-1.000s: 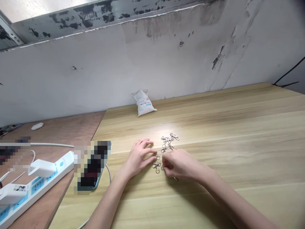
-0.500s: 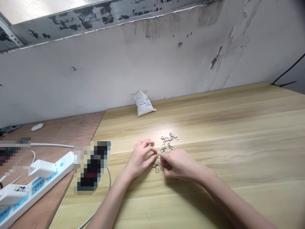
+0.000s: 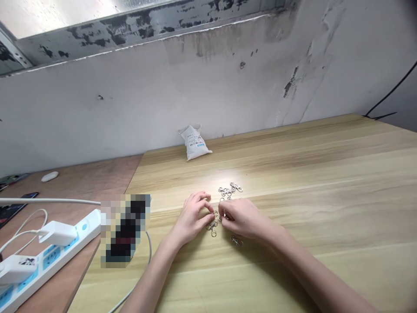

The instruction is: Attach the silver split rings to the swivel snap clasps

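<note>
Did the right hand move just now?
Yes, a little. The right hand slid away from the person, toward the pile of clasps, uncovering a clasp on the table.

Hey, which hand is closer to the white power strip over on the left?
The left. The left hand sits to the right of the power strip, by the metal clasps. The right hand is farther right still, just past the left one.
</note>
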